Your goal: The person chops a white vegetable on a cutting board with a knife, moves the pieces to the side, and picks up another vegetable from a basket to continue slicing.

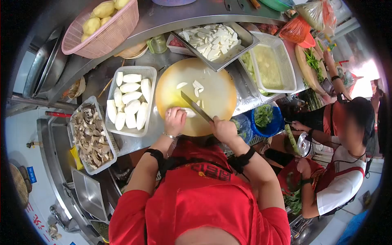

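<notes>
On the round cutting board (216, 87), my left hand (175, 119) presses down on a white vegetable piece (188, 112), fingers bent together. My right hand (224, 130) is wrapped round the handle of a knife (196, 105), whose blade reaches up and left over the board beside that piece. Several cut white slices (197, 86) lie around the blade. Left of the board, a white basket (152, 77) holds several whole peeled white vegetables (132, 97). Above the board, a metal tray (247, 41) holds a heap of white slices (212, 38).
Mushrooms (90, 136) fill a basket at the left, below a pink basket (122, 25) of potatoes. At the right are a white container (290, 69), a blue bowl (279, 122) of greens, and a co-worker (339, 175) handling a long green stalk (291, 140).
</notes>
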Tool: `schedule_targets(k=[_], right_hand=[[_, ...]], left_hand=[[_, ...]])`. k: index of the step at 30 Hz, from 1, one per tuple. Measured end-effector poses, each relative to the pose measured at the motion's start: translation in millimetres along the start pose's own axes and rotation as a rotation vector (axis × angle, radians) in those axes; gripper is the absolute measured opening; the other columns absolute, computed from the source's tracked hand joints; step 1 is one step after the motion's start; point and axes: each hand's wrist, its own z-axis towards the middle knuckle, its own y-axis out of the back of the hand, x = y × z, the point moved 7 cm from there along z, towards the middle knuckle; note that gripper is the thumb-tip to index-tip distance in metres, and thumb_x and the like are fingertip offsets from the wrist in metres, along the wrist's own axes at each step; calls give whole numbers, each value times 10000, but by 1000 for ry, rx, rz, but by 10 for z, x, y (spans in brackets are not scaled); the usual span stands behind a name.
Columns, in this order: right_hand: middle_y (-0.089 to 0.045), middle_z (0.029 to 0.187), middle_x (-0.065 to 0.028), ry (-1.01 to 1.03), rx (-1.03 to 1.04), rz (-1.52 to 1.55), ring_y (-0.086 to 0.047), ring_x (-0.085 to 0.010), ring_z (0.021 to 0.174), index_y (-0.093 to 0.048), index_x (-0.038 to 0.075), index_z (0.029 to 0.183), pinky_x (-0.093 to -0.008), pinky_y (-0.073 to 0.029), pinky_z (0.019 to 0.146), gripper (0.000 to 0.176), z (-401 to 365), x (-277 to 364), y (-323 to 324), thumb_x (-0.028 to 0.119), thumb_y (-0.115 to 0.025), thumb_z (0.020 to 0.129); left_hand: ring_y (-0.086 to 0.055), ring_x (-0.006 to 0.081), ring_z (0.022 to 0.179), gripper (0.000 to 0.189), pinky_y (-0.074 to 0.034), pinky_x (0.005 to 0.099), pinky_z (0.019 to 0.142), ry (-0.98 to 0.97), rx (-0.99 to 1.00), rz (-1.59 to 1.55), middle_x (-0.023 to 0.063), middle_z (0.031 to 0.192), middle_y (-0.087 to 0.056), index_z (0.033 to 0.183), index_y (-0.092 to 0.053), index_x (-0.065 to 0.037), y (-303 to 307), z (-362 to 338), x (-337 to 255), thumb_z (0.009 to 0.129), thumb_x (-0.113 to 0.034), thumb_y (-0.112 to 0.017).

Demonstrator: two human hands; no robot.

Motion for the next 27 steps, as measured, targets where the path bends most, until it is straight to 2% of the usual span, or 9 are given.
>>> schedule_targets(k=[4, 11, 14, 17, 19, 22, 27], right_hand=[[-616, 620, -158, -26, -9, -4, -624, -325, 557, -512, 35, 830, -438, -498, 501, 255, 26, 45, -240, 277, -450, 882], [-617, 626, -154, 13, 0, 16, -623, -327, 561, -513, 32, 838, -433, -500, 509, 253, -27, 45, -136, 271, -446, 887], [-616, 625, -159, 13, -29, -3, -625, -325, 564, -513, 31, 840, -433, -500, 511, 246, 91, 32, -201, 264, -447, 887], [-617, 624, -161, 13, 35, -4, -628, -321, 568, -514, 36, 837, -430, -502, 515, 247, 54, 47, -47, 268, -449, 887], [-617, 620, -157, 17, -35, 28, -633, -312, 573, -517, 39, 828, -422, -505, 514, 254, 13, 86, -41, 278, -454, 886], [-616, 617, -156, 7, -32, -14, -635, -301, 572, -517, 41, 817, -413, -505, 506, 255, 93, 85, -242, 278, -456, 886], [-619, 617, -152, 32, -35, -6, -635, -301, 568, -514, 42, 814, -417, -505, 504, 266, 82, 63, -128, 292, -458, 886]], left_hand=[[-522, 262, 829, 84, -408, 382, 774, -6, 8, 3, 80, 884, -538, 799, -580, -83, -12, -33, 6, 747, -117, -637], [-525, 268, 843, 95, -399, 383, 803, 48, 19, -7, 89, 883, -540, 800, -570, -82, 3, -64, -2, 751, -114, -646], [-521, 263, 815, 84, -410, 381, 763, -20, -31, -2, 77, 884, -543, 770, -564, -85, 6, 41, -6, 736, -107, -638], [-518, 259, 805, 76, -409, 377, 751, 4, 10, 6, 75, 877, -536, 756, -562, -84, 14, 35, -21, 739, -104, -633], [-514, 257, 794, 73, -407, 376, 745, -5, -4, -16, 72, 867, -528, 756, -563, -82, 29, 17, -32, 742, -108, -630], [-512, 257, 791, 76, -405, 377, 750, -10, 7, 5, 72, 860, -523, 751, -561, -82, 13, 13, -25, 743, -114, -629], [-525, 253, 821, 80, -395, 371, 762, 3, 19, -6, 73, 869, -529, 770, -574, -86, -11, 14, 0, 740, -105, -646]])
